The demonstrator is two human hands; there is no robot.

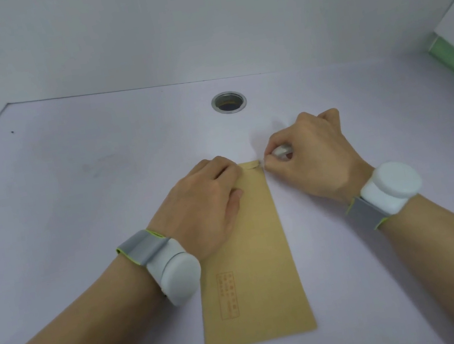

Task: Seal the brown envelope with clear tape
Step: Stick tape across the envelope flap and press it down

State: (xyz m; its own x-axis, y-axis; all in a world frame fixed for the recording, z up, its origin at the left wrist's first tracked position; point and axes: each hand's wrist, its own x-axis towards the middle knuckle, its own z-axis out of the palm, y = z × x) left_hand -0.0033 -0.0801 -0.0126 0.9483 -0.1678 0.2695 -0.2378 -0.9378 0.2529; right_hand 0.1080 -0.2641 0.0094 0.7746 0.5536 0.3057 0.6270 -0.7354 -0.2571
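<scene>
Brown envelope [252, 257] lay flat on the white desk [74, 197], long axis running straight away from the person, flap end far, just short of the cable grommet [228, 102]. Plain kraft paper, red printed box near the near-left corner, text unreadable. Left hand [210, 204] pressed palm-down on the far-left part, fingers together. Right hand [313, 154] was curled around a clear tape roll [282, 152], fingertips pinched at the flap's right corner.

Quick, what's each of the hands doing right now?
Left hand: open, pressing flat on the brown envelope.
Right hand: closed, gripping a small tape roll.
</scene>
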